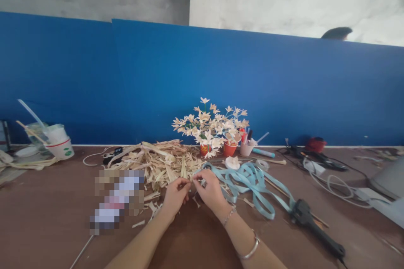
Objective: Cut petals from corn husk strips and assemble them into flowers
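My left hand (pixel 176 196) and my right hand (pixel 208 189) are close together over the near side of a heap of dry, pale husk strips (pixel 158 159). Both have thumb and fingers pinched, their tips almost meeting. Whatever lies between the fingertips is too small to make out. A pointed greenish-yellow husk piece (pixel 184 168) stands just behind the left fingertips. Beyond the hands, pale star-shaped flowers (pixel 210 124) rise from small red cups (pixel 229 148). Light blue ribbon (pixel 249 180) lies in loops to the right of my right hand.
A black glue gun or similar tool (pixel 317 227) lies at the right, with cables (pixel 337 193) behind it. A blurred-out object (pixel 116 201) is at the left. A white cup (pixel 60 147) stands farther left. A blue partition (pixel 142 80) closes the table's back.
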Demonstrator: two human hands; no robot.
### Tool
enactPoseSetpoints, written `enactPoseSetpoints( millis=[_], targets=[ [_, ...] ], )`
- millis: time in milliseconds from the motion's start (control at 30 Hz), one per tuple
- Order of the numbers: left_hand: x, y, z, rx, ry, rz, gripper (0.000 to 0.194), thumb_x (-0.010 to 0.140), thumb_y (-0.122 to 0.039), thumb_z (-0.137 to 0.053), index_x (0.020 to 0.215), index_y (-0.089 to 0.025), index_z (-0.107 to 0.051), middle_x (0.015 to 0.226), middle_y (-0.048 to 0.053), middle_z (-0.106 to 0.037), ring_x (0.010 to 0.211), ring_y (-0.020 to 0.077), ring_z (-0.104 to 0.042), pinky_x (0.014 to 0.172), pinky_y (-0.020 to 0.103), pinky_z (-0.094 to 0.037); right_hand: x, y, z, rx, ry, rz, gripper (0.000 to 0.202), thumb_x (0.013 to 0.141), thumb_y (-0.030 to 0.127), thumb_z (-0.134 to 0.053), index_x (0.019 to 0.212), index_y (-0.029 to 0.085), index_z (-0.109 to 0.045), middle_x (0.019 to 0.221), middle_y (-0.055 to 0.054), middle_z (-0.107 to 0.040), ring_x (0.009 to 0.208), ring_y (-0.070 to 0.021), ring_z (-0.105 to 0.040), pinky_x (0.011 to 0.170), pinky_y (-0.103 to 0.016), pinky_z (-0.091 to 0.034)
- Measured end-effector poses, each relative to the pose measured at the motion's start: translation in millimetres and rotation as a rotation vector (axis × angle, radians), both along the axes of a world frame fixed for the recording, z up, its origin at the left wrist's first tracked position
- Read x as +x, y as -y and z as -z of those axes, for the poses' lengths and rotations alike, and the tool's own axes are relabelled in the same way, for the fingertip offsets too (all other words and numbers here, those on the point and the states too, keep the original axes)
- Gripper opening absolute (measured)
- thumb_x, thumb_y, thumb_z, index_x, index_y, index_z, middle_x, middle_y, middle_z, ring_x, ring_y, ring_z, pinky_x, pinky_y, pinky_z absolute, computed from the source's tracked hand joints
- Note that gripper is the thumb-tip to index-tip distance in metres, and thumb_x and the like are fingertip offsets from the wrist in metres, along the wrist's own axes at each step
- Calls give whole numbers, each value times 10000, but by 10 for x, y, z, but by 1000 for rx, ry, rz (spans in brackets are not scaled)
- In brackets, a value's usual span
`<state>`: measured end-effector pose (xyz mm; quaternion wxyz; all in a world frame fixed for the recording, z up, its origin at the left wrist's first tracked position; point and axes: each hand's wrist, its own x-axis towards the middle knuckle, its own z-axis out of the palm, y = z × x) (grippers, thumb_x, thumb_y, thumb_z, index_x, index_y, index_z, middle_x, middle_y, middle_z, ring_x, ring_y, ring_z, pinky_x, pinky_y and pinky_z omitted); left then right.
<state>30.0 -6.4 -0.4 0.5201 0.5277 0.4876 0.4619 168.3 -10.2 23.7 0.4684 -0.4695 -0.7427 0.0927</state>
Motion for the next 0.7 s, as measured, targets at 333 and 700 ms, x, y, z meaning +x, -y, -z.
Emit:
enactPoseSetpoints(
  millis=[333,700],
  targets=[
    [-8,-14,47,25,-32,9,229,701,-387,-557,716,-160,-586,382,-65,-471,333,82,-397,371,186,-288,-20,32,7,56,130,31,89,764,128,-525,741,191,-583,759,-33,-615,780,-192,-523,737,-317,-374],
    [-11,-1,31,16,-51,7,230,700,-385,-562,724,-159,-589,385,-65,-469,339,82,-394,376,186,-289,-25,66,-7,57,148,22,83,758,136,-525,799,188,-576,807,-37,-605,818,-197,-505,769,-330,-358]
  ],
)
